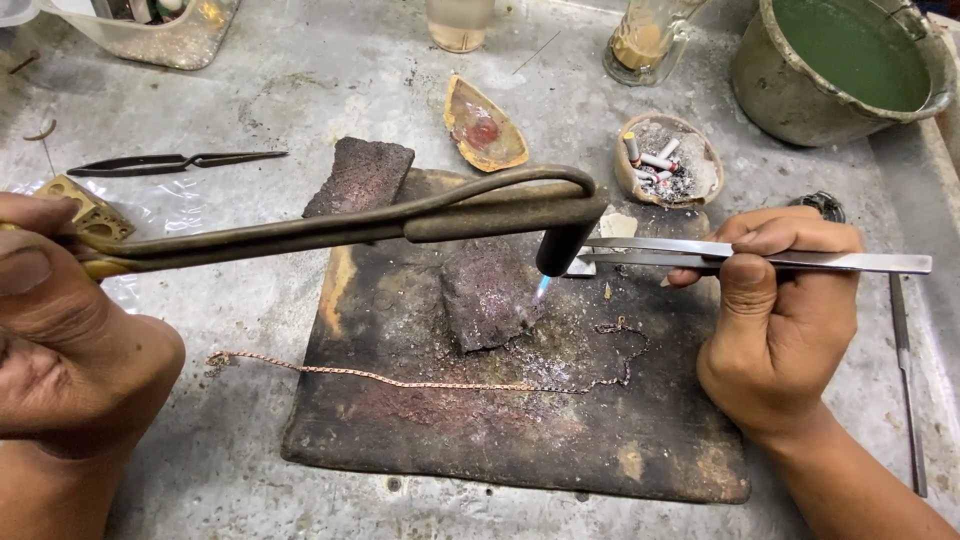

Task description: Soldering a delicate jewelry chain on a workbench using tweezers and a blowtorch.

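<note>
Left hand [60, 320] is wrapped around the torch [400, 215], which puts out a small blue flame; right hand [785, 320] is pinched shut on steel tweezers [750, 255], tips just beside the nozzle. The thin chain [420, 380] lies across the charred soldering pad [520, 440], one end trailing onto the counter [250, 470]. Biggest risk I'd say: lingering heat could melt those fine links, or the flame licks the tweezer tips and heat creeps toward the fingers.

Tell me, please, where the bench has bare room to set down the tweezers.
Bare bench lies between the black tweezers and the plastic tray. Another patch sits below the chain, left of the charred pad. The back right is crowded by the ash bowl and green bucket.
</note>
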